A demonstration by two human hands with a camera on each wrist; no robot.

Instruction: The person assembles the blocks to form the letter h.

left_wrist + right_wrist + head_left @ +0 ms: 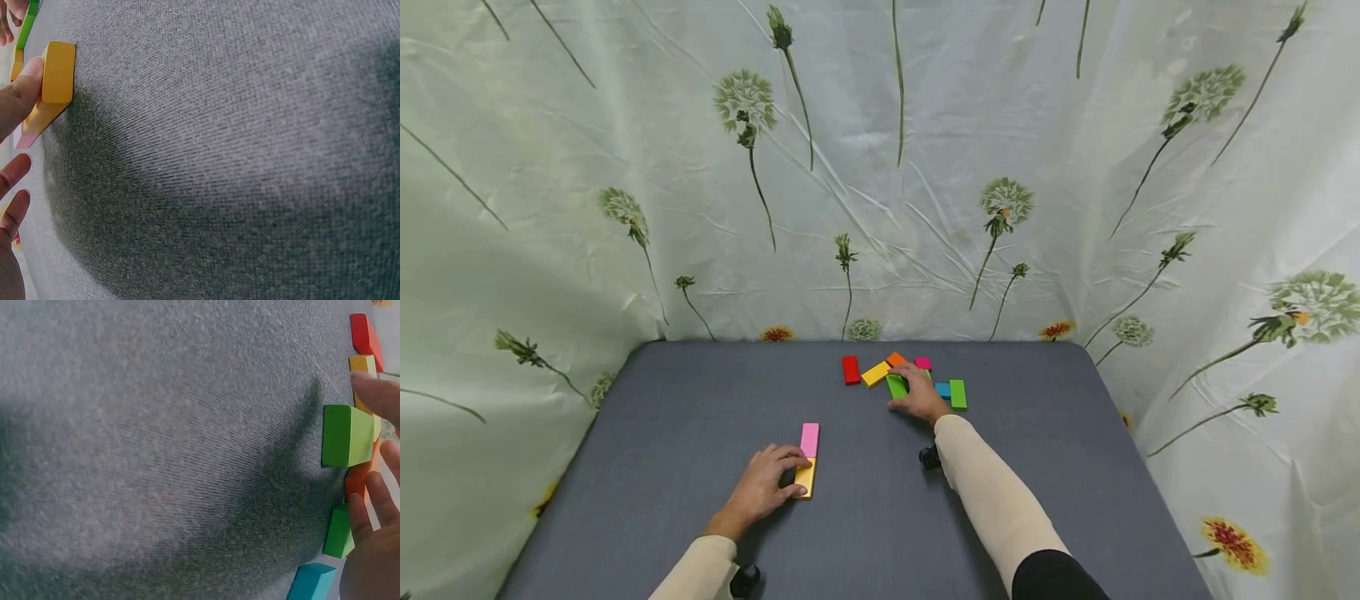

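Note:
My left hand (792, 475) rests near the front of the grey table (685, 417); its thumb (19, 94) and a finger pinch the left side of a yellow block (806, 478) (58, 72). A pink block (809, 439) lies end to end beyond it. Farther back, my right hand (912, 392) grips a green block (896, 387) (347, 434) between a finger above (378, 394) and fingers below, at the edge of a cluster of coloured blocks.
Around the right hand lie a red block (851, 369), a second yellow block (876, 373), an orange one (897, 359), a magenta one (922, 363), a blue one (942, 389) and another green one (958, 393). A flower-printed curtain (925, 208) walls in the table.

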